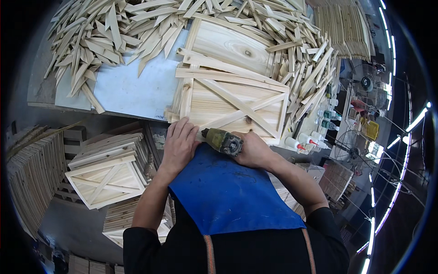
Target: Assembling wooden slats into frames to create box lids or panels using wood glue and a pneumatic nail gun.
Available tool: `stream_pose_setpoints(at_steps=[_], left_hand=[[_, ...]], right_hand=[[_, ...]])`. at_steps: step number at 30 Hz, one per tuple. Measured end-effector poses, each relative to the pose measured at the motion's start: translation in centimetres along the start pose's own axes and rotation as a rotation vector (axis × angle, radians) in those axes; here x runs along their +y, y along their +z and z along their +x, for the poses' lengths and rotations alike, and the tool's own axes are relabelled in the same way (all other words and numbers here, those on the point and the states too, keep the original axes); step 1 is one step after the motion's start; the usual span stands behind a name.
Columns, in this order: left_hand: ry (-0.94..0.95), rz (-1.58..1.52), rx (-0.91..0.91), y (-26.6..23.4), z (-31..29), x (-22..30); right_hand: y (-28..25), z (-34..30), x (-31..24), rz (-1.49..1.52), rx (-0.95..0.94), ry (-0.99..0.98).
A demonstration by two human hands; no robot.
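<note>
Ceiling tubes [415, 119]: blown out into white streaks, curved along the right.
Worktop [132, 89]: brightly lit.
Floor [75, 223]: rendered dimmer.
Rim: bowed and blackened by the fisheye lens.

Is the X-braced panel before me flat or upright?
Lying flat: the panel has its crossed strips facing upward, left hand at its near corner.

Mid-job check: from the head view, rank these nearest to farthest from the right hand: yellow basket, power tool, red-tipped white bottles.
1. Power tool: in the grip of the right hand, on its left side.
2. Red-tipped white bottles: just to the hand's right.
3. Yellow basket: far right, well past the bottles.
</note>
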State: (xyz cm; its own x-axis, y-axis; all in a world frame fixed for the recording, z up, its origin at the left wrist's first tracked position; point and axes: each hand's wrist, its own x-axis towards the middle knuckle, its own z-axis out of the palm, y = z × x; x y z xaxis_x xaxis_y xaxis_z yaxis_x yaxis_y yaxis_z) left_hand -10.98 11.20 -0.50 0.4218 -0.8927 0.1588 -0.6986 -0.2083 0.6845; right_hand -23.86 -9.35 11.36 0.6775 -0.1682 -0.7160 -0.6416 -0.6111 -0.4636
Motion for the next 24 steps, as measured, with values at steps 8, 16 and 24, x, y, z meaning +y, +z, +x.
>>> stream_pose_setpoints(at_steps=[8,16,24], left_hand=[[0.001,-0.007,0.015,-0.3,-0.2,0.0],[-0.023,0.018,-0.09,-1.7,1.1,1.2],[0.047,0.107,-0.11,-1.6,4.7,2.8]], right_hand=[[0.5,-0.5,0.1,0.049,0.07,0.017],[-0.8,-9.4,8.5,0.337,0.622,0.145],[4.6,-14.9,24.3,0.324,0.854,0.774]])
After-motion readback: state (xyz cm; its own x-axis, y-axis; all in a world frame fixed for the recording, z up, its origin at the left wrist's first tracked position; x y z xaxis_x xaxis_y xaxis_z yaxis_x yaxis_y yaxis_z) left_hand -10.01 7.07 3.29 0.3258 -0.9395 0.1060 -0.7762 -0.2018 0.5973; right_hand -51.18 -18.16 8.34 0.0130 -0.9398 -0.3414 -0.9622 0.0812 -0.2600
